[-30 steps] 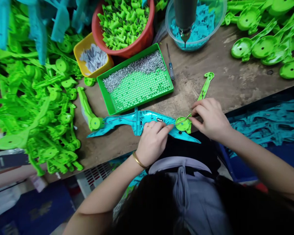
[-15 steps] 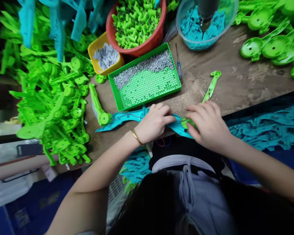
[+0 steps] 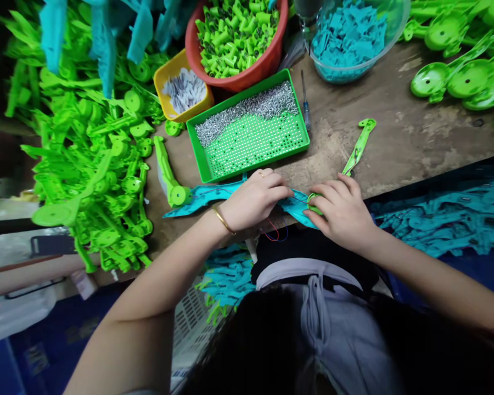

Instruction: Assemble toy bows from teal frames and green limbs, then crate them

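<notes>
A long curved blue plastic part [image 3: 214, 192] lies along the table's front edge, with thin wires running over it. My left hand [image 3: 257, 200], wearing a ring and a bracelet, is closed on its middle, fingertips bent down and partly hidden. At its right end, my right hand [image 3: 341, 211] has its fingers curled round the disc end of a green plastic arm [image 3: 358, 147], which points away from me. Another green arm [image 3: 169, 175] is joined at the blue part's left end. Red and blue wire loops [image 3: 276, 233] hang below the edge.
Beyond my hands stands a green tray [image 3: 251, 145] of screws, with a screwdriver [image 3: 306, 101] beside it. A red bowl [image 3: 282, 38], yellow box [image 3: 160, 90] and clear bowl [image 3: 399, 33] hold parts. A power driver [image 3: 308, 13] hangs above. Green parts [image 3: 102, 159] pile up left.
The view has shifted a little. The power driver has moved left, off the clear bowl's middle. Both hands stay at the blue part, with the right fingers slightly more curled round the green arm.
</notes>
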A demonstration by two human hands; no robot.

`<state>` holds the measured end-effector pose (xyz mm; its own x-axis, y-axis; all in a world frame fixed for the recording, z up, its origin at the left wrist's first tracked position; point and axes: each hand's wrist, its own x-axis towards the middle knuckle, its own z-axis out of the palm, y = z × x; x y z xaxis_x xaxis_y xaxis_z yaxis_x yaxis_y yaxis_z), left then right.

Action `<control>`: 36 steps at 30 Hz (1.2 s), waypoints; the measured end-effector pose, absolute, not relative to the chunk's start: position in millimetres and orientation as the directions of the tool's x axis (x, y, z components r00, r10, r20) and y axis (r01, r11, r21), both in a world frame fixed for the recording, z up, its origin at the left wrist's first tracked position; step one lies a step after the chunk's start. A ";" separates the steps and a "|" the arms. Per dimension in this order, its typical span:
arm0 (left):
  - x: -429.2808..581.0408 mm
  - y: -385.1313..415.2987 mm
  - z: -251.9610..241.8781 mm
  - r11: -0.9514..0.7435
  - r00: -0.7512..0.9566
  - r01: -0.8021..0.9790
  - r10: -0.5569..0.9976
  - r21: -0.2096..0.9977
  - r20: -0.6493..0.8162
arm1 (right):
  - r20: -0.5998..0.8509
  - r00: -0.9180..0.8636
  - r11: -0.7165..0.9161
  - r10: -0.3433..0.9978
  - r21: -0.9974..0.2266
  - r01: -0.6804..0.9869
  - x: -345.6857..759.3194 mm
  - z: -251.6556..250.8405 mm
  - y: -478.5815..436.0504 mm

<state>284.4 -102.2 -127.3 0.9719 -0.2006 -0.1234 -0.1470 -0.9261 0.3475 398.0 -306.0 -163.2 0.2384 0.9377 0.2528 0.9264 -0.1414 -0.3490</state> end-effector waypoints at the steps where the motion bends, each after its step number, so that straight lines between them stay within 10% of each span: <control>1: 284.3 -101.2 -128.6 -0.933 0.970 -0.168 -0.214 0.318 -0.118 | 0.240 0.235 -0.147 0.942 -0.335 0.931 397.5 -160.8 -305.0; 6: 286.8 -100.0 -134.2 -0.940 0.955 -0.239 -0.273 0.242 -0.118 | 0.182 0.220 -0.158 0.958 -0.304 0.939 389.6 -153.8 -295.6; 25: 291.0 -83.7 -135.4 -0.796 0.945 -0.175 -0.301 0.580 -0.128 | 0.260 0.269 -0.081 0.927 -0.564 0.822 385.2 -175.0 -292.5; 36: 297.7 -89.8 -131.8 -0.890 0.870 -0.322 -0.413 0.324 -0.271 | 0.217 0.178 -0.087 0.960 -0.372 0.924 384.8 -167.0 -293.3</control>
<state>297.7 -89.8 -131.8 0.8696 -0.4130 -0.2705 -0.3218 -0.8897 0.3238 384.8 -293.3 -167.0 0.1775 0.9600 0.2167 0.9240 -0.0868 -0.3724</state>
